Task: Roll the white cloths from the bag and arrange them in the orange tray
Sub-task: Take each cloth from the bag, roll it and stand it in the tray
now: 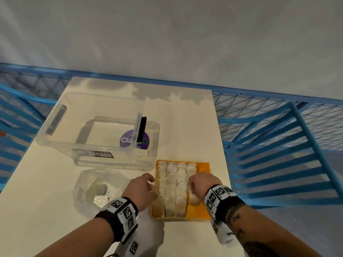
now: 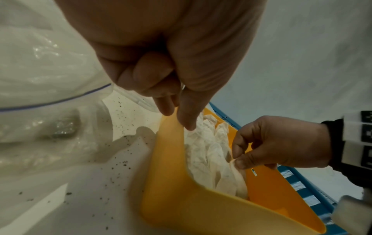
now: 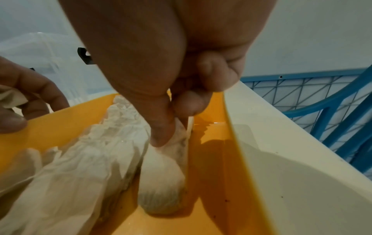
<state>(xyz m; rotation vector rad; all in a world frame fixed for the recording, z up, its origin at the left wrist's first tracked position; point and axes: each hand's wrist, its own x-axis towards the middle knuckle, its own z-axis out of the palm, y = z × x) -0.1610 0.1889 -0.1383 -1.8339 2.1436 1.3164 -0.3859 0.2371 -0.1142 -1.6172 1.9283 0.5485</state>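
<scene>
My right hand (image 3: 171, 111) pinches the end of the last roll (image 3: 163, 182); its length runs along the orange tray (image 1: 203, 168), bare floor rightward. Left hand (image 1: 142, 190) seemingly pinches the tray's rim.

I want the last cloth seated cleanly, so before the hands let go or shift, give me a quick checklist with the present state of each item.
1. Right hand has the cloth: ok, thumb and finger pinch the end of the rightmost rolled cloth.
2. That roll is inside the orange tray: ok, it lies on the floor beside the other rolled cloths.
3. Tray steadied: ok, left hand fingers hold its left wall.
4. Room to the right of the roll: ok, bare orange floor shows there.
5. Plastic bag emptied of cloths: cannot tell, its contents are unclear.
6. Clear storage box out of the way: ok, behind the tray.
</scene>
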